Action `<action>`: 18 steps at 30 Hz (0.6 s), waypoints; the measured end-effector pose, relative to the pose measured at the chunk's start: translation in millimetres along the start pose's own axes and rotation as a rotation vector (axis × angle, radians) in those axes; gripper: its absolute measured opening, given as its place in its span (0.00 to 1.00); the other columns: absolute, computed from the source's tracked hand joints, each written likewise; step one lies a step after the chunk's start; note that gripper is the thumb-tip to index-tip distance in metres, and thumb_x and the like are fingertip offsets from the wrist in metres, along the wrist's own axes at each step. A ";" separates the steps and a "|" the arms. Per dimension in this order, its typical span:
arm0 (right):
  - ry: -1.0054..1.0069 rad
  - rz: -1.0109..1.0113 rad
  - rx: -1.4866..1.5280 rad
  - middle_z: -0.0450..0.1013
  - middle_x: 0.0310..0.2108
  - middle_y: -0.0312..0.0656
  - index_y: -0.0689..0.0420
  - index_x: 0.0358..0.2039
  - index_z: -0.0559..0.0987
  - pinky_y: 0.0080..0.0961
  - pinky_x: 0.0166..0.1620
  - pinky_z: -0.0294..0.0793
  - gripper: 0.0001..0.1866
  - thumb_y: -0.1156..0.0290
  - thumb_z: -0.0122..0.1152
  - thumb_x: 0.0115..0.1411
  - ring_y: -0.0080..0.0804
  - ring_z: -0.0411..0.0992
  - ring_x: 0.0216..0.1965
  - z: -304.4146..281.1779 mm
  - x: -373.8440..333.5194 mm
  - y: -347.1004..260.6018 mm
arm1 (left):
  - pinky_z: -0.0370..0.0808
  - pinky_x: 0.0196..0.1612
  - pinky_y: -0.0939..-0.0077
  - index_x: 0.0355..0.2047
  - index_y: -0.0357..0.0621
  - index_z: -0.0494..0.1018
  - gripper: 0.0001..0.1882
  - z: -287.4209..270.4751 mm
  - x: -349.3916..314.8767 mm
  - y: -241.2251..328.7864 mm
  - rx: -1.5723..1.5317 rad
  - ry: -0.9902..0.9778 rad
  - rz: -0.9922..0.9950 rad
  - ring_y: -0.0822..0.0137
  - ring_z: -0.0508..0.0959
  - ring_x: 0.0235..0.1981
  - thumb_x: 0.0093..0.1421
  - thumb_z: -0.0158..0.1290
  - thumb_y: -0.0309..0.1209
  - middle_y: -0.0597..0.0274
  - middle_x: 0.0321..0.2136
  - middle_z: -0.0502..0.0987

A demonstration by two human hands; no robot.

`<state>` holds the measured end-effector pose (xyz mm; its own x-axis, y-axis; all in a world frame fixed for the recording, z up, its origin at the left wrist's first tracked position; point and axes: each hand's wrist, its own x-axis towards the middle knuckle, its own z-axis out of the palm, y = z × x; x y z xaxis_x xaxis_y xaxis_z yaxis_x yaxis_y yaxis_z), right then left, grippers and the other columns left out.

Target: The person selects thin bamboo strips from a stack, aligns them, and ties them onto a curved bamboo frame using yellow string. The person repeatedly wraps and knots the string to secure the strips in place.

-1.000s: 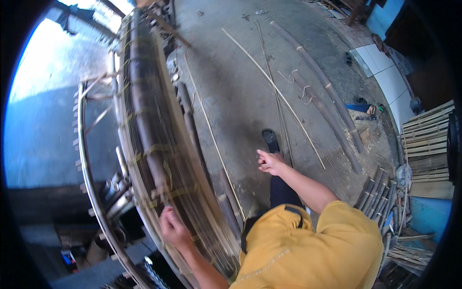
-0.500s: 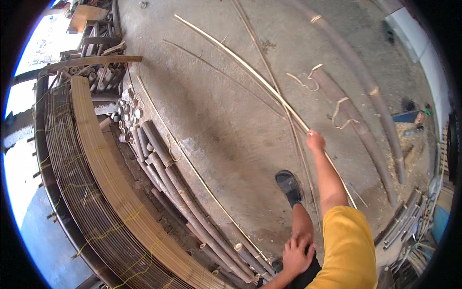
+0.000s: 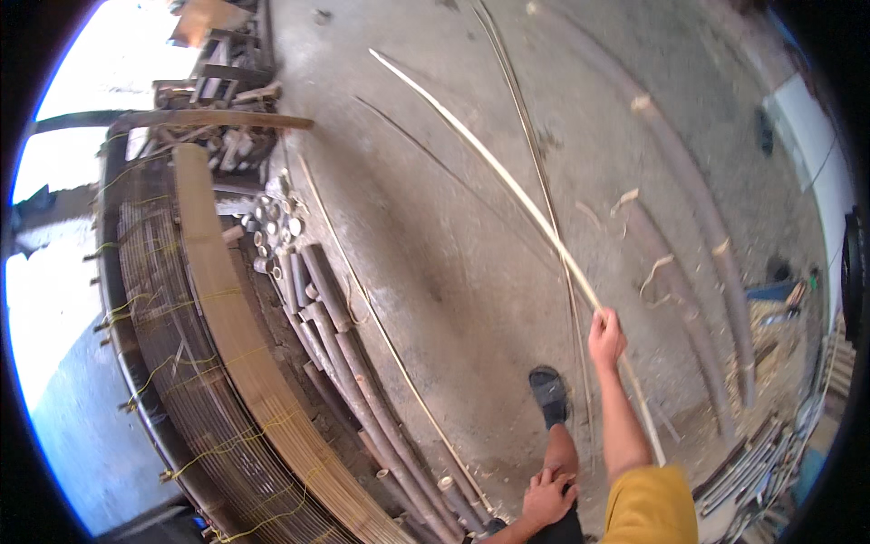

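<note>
My right hand (image 3: 607, 340) is closed around a long, pale bamboo strip (image 3: 506, 177). The strip slants over the concrete floor to the far left, and its near end passes beside my right forearm. Below the hand, it runs down along the yellow sleeve side. Resting on my bent leg is my left hand (image 3: 548, 497), with its fingers spread over the knee and nothing visible in them. My foot in a dark sandal (image 3: 548, 390) is on the floor between the hands. Thin strips (image 3: 530, 136) cross under the pale one.
Thick bamboo poles (image 3: 680, 154) lie on the right, with curled shavings (image 3: 657, 276) near them. Cut bamboo lengths (image 3: 362, 390) and a thin strip (image 3: 376, 313) lie on the left. Beyond stands a slatted bamboo rack (image 3: 222, 272) tied with yellow cord. A stick bundle (image 3: 748, 467) is at lower right.
The whole view has shifted, so the scene sits further right and lower. My right hand is closer to my foot, still gripping the bamboo strip. The left hand stays on the leg.
</note>
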<state>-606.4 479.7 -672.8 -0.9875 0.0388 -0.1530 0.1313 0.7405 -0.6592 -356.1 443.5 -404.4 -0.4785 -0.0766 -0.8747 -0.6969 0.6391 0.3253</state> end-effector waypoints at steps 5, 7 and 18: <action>-0.026 -0.103 0.215 0.76 0.29 0.49 0.60 0.39 0.76 0.38 0.34 0.75 0.13 0.62 0.59 0.65 0.48 0.78 0.30 -130.7 -40.3 -156.5 | 0.66 0.63 0.51 0.60 0.59 0.71 0.25 40.9 -33.5 -94.7 -0.371 0.014 0.103 0.39 0.67 0.61 0.66 0.50 0.51 0.44 0.61 0.68; -0.141 -0.234 0.360 0.76 0.29 0.50 0.60 0.38 0.76 0.34 0.35 0.75 0.12 0.63 0.56 0.68 0.46 0.77 0.31 -142.5 -48.3 -229.6 | 0.65 0.64 0.53 0.61 0.49 0.69 0.27 3.1 -66.5 -99.8 -0.467 0.070 -0.029 0.40 0.67 0.62 0.66 0.51 0.48 0.38 0.58 0.70; -1.382 0.070 1.362 0.58 0.20 0.27 0.49 0.36 0.69 0.16 0.22 0.60 0.16 0.54 0.40 0.76 0.15 0.58 0.20 -189.1 -324.8 -756.9 | 0.73 0.52 0.67 0.55 0.36 0.72 0.20 -345.6 -364.5 -142.4 -0.846 1.492 0.069 0.59 0.79 0.45 0.72 0.44 0.38 0.45 0.45 0.79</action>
<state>-401.5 33.5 15.0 -0.3280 -0.9350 -0.1351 0.8020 -0.2000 -0.5628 -267.0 115.9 -7.7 -0.2212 -0.9737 0.0545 -0.4870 0.1586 0.8589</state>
